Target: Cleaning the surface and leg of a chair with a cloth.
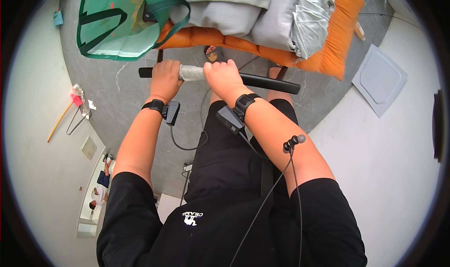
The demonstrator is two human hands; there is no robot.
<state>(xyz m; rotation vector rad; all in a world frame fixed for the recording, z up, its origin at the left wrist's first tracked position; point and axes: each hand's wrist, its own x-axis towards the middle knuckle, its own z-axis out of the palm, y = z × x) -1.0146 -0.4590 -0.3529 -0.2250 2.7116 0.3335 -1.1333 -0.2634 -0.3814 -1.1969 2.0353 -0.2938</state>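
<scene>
In front of my thighs I hold a long, slightly curved black bar (pixel 272 83) crosswise. Grey, plastic-like wrapping (pixel 192 73) covers its middle. My left hand (pixel 165 77) is closed around the bar near its left end, at the edge of the wrapping. On the other side of the visible wrapping, my right hand (pixel 224 76) grips the bar too, with the longer black part sticking out to the right. My fingertips are hidden under the bar. Each wrist carries a strapped dark device with a cable.
Ahead stands an orange padded seat (pixel 342 38) bearing grey fabric (pixel 225 17) and a crumpled pale cloth (pixel 313 24). A green tote bag (pixel 140 48) is at its left. Right lies a grey panel (pixel 381 78) by the wall. Earphones (pixel 291 143) dangle over my right arm. Another person (pixel 102 187) appears far left.
</scene>
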